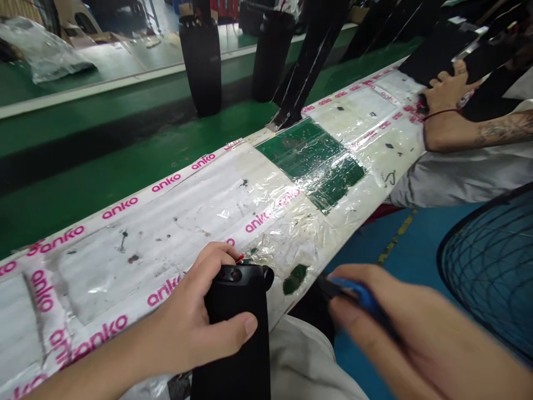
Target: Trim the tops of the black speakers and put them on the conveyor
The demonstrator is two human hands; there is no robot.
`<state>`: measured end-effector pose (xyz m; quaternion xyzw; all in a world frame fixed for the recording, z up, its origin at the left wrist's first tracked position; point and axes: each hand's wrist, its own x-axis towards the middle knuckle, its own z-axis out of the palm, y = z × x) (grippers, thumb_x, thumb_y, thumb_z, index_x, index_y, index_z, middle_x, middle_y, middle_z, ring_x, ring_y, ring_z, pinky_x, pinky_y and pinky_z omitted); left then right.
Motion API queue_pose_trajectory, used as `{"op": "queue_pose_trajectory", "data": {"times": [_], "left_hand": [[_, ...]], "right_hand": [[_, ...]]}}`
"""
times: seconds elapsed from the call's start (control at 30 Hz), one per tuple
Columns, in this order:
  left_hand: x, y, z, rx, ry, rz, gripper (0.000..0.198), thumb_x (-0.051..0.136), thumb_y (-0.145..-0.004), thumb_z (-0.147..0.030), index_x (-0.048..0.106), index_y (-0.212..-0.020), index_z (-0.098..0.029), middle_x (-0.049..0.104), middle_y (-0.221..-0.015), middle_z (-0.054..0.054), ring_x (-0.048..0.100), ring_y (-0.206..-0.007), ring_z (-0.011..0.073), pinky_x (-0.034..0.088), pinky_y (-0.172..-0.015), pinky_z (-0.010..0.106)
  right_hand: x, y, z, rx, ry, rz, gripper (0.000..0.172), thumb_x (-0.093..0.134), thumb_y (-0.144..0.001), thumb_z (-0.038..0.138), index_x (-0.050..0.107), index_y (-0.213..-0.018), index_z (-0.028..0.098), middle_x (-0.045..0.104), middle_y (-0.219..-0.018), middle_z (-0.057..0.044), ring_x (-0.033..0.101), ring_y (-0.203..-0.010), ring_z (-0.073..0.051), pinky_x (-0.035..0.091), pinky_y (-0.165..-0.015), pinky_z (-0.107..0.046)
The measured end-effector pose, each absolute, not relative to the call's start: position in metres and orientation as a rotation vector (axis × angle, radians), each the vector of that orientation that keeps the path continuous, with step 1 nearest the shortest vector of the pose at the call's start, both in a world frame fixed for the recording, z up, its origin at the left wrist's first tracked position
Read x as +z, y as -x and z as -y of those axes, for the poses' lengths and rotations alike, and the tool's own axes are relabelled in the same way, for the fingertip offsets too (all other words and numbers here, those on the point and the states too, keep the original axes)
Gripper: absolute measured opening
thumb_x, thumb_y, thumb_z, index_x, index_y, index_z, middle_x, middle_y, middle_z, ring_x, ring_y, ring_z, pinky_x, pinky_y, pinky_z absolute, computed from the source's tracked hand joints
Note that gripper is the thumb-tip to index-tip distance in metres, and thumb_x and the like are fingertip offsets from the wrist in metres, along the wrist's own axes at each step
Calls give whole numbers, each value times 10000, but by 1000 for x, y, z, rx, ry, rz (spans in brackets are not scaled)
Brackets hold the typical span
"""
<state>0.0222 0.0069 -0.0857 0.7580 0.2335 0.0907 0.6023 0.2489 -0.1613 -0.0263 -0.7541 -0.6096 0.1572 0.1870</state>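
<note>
My left hand wraps round a tall black casing, thumb across its front and fingers behind the top edge. A small recess shows in the casing's top, a dark knob sticks out at its right corner, and a bit of red wire pokes up by my fingertips. To the right of the casing, and apart from it, my right hand grips a blue-handled hand tool with a dark tip. Motion smears this hand, so the tool's exact kind is unclear. The casing's lower end runs out of view.
A long white work surface with pink-lettered tape runs diagonally, beside a green belt carrying black casings. At the right, a co-worker's hand rests on a black item. A black mesh guard stands at the right edge.
</note>
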Motion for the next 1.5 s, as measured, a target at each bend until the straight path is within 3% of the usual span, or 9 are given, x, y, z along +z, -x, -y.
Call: {"op": "queue_pose_trajectory", "data": {"times": [0.07, 0.13, 0.27, 0.53, 0.73, 0.87, 1.0, 1.17, 1.5], "left_hand": [[-89, -21, 0, 269, -1802, -619, 361, 731, -916, -369, 484, -1177, -339, 370, -1315, 32, 384, -1332, 324, 440, -1069, 485], [-93, -18, 5, 343, -1815, -673, 405, 679, -961, -424, 436, -1280, -369, 311, -1350, 47, 320, -1372, 338, 384, -1134, 544], [-97, -11, 0, 269, -1692, -491, 562, 634, -975, -464, 310, -1430, -409, 337, -1408, 67, 375, -1362, 338, 456, -1100, 522], [-100, -18, -21, 190, -1854, -377, 697, 865, -838, -471, 470, -1409, -405, 440, -1450, 66, 430, -1413, 375, 443, -1151, 529], [-94, -27, 2, 347, -1656, -260, 569, 839, -859, -381, 456, -1272, -303, 656, -1213, 67, 697, -1023, 250, 600, -856, 360], [-78, -24, 11, 383, -1692, -519, 434, 748, -790, -262, 445, -1100, -270, 688, -885, 2, 644, -681, 170, 535, -564, 260], [-73, -23, 7, 331, -1849, -648, 413, 725, -770, -323, 472, -1090, -259, 658, -850, 7, 632, -740, 204, 494, -532, 266], [-79, -27, 0, 337, -1910, -589, 479, 721, -736, -323, 499, -1152, -238, 665, -927, 26, 633, -750, 203, 541, -636, 323], [-73, -36, -5, 367, -1861, -551, 408, 713, -661, -215, 525, -1023, -233, 611, -848, -13, 579, -681, 163, 546, -702, 331]], "right_hand": [[-39, -222, 157, 795, 2047, 1424, 428, 750, -886, 468, 601, -1242, 283, 745, -917, -21, 725, -787, -238, 568, -665, -316], [-49, -198, 150, 1172, 1991, 1069, 580, 899, -703, 465, 611, -1172, 282, 709, -843, 4, 695, -767, -244, 563, -666, -328], [-65, -184, 147, 1439, 1749, 462, 583, 912, -645, 519, 610, -1083, 280, 628, -834, 19, 605, -740, -198, 503, -636, -305], [-87, -208, 180, 1312, 1550, 320, 565, 929, -681, 566, 567, -977, 250, 458, -720, 81, 388, -641, -106, 363, -596, -241], [-104, -203, 166, 1423, 1391, 479, 599, 875, -678, 624, 509, -996, 273, 400, -700, 97, 337, -571, -100, 345, -536, -240], [-100, -196, 158, 1466, 1358, 591, 490, 752, -831, 652, 528, -1051, 275, 441, -765, 65, 367, -559, -108, 384, -521, -252], [-81, -203, 157, 1118, 1717, 1133, 242, 460, -1076, 466, 541, -1239, 307, 629, -879, -12, 626, -713, -193, 525, -631, -310], [-60, -223, 139, 151, 1829, 2227, 276, 368, -1037, 166, 471, -1291, 198, 674, -825, -29, 663, -610, -220, 466, -475, -318], [-49, -229, 125, 156, 1833, 2501, 551, 477, -753, 53, 494, -1295, 152, 676, -815, -7, 662, -593, -209, 456, -476, -341]]}}
